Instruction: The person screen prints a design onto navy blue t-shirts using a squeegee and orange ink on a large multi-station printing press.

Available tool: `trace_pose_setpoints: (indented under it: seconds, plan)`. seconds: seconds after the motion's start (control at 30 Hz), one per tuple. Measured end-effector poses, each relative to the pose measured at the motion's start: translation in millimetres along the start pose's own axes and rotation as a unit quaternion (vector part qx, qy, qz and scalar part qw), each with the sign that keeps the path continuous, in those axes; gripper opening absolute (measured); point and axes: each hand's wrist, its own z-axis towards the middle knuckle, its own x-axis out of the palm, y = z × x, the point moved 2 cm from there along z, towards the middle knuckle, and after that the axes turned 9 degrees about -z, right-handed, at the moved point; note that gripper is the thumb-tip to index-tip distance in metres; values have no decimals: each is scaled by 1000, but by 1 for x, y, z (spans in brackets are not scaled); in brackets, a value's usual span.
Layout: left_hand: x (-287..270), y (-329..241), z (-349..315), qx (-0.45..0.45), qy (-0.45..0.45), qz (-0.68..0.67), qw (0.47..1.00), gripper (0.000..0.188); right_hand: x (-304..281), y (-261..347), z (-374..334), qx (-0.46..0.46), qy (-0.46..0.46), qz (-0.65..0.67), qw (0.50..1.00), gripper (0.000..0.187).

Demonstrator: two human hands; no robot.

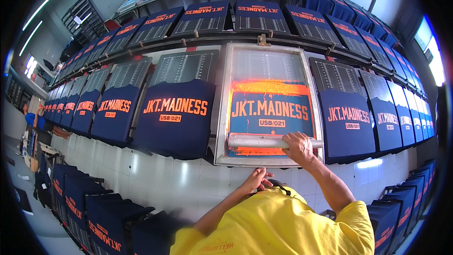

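A printing screen point(222, 113) in a pale metal frame lies over a navy shirt on a board in front of me. Bright orange ink point(269, 87) is smeared in a band across its mesh, with more at the near end. My right hand point(299, 147) is wrapped over the right part of a long silver squeegee point(257, 142), which lies crosswise near the screen's near edge. My left hand point(256, 180) is just below that near edge, fingers loosely apart and holding nothing. Orange lettering shows through the mesh between the ink band and the squeegee.
Navy shirts with orange print lie on boards on both sides, such as the left shirt point(175, 113) and right shirt point(349, 123). A far row of boards point(205, 24) runs behind a rail. A small metal clamp point(263, 40) sits at the screen's far edge. Another person point(37, 122) is far left.
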Motion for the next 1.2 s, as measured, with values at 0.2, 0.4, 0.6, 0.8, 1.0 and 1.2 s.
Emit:
trace_pose_setpoints:
  seconds: [0.2,0.4,0.6,0.8,1.0,1.2]
  plan:
    - [-9,18,9,69,-22,23,997,44,14,-48,79,-18,-108,30,993,36]
    - [-10,18,7,119,-78,162,977,45,28,-84,154,16,-21,25,999,32]
    - [-9,19,4,140,-95,220,961,50,46,-99,188,37,-15,30,999,29]
    - [3,-5,-7,114,-91,172,974,55,46,-94,189,12,5,43,999,27]
    - [1,-4,-7,119,-101,187,970,55,46,-91,197,20,20,23,999,26]
    - [-10,9,4,110,-77,160,978,51,49,-92,192,-13,28,27,999,23]
